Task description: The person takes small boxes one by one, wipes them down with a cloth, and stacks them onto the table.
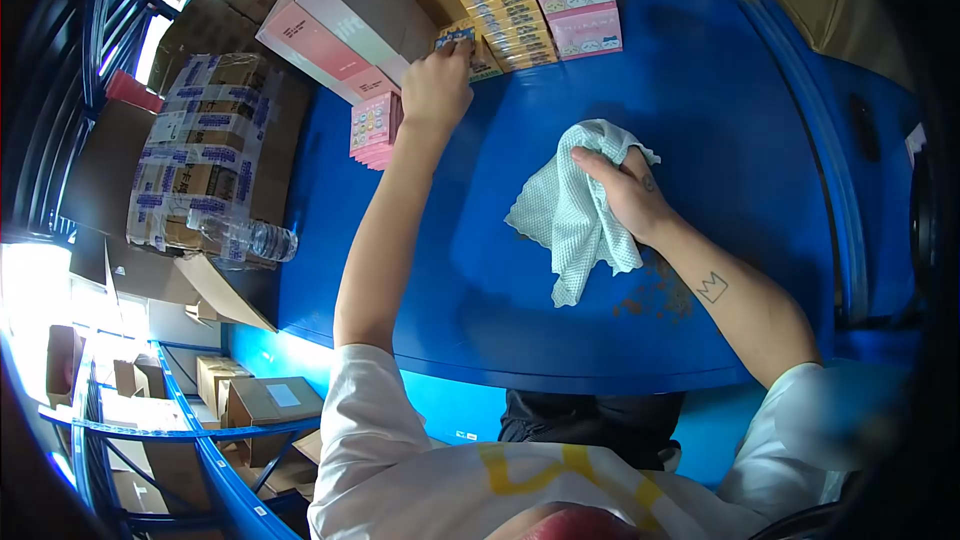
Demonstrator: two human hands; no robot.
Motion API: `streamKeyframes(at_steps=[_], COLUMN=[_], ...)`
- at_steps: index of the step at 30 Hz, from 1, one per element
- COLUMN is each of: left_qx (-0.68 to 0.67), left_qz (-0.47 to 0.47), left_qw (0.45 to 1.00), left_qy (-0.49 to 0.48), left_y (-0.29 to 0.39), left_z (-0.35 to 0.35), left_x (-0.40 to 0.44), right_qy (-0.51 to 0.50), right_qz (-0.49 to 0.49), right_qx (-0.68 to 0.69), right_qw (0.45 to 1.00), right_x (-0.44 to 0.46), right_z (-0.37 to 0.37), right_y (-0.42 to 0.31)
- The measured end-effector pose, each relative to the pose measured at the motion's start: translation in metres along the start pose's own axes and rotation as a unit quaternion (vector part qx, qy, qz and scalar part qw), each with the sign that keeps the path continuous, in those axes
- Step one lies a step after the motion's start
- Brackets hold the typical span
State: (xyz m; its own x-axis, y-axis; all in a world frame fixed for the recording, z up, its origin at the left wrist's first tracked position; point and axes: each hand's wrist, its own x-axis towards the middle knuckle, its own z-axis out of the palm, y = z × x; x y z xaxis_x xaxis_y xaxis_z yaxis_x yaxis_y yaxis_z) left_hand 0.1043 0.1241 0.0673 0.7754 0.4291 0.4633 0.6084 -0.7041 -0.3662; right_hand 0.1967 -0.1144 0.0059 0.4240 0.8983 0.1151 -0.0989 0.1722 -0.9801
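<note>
My left hand (437, 88) reaches to the back of the blue shelf, its fingers bent around the near end of a small yellow box (484, 62); the fingertips are partly hidden. Right beside that box rises a stack of matching yellow boxes (512, 22). In my right hand (632, 198) is a crumpled pale green textured cloth (572, 202), gripped between thumb and fingers. The cloth hangs down onto the blue shelf surface (480, 270). Brownish stains (655, 292) mark the surface just below the right hand.
Pink boxes (575, 0) are stacked at the back. A large pink and grey box (350, 20) stands left of my left hand, above a pile of small pink packets (373, 130). Further left lie a taped carton (205, 150) and a clear plastic bottle (265, 238).
</note>
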Motion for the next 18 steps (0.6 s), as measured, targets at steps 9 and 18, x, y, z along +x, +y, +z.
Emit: streamKeyframes(at_steps=[9,18], left_qx=[-0.005,-0.122], left_qz=[-0.010,-0.094], left_qw=[1.000,0.984], left_qy=[-0.012,0.086], left_y=[0.003,0.011], left_z=[0.020,-0.046], left_x=[0.025,0.020], right_qy=[0.011,-0.016], right_qz=[0.014,0.071], right_qx=[0.015,0.044], right_qw=[1.000,0.996], right_x=[0.000,0.003], right_z=[-0.004,-0.003], right_y=[0.002,0.013])
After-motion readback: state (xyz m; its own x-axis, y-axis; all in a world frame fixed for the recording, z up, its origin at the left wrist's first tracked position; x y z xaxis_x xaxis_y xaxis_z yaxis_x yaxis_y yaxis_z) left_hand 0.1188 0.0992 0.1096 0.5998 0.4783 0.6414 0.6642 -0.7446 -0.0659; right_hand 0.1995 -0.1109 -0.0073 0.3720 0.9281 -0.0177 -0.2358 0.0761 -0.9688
